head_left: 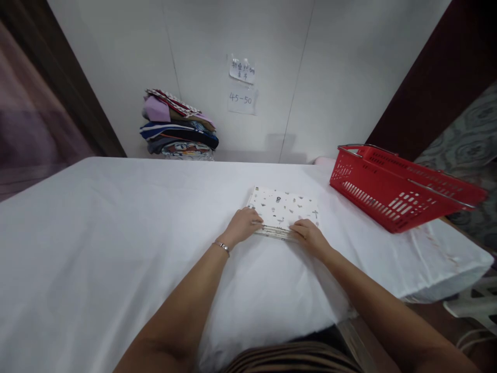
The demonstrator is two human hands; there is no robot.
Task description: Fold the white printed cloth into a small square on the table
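Note:
A folded white cloth (287, 204) with a small dark print lies on the white-covered table, its layers stacked along the near edge. My left hand (244, 224) grips the near left corner, thumb and fingers closed on the layers. At the near right corner, my right hand (308, 235) holds the same cloth in a like grip. Both hands' fingertips rest on top, and the undersides of the grips are hidden. A bracelet (222, 247) circles my left wrist.
At right, a red plastic basket (388, 186) with metal handles stands on the white table cover (116, 223). A pile of folded fabrics (180, 127) sits at the far edge by the wall. Two paper notes (242, 98) hang on the wall. A white stool (473, 305) is beyond the table's right edge.

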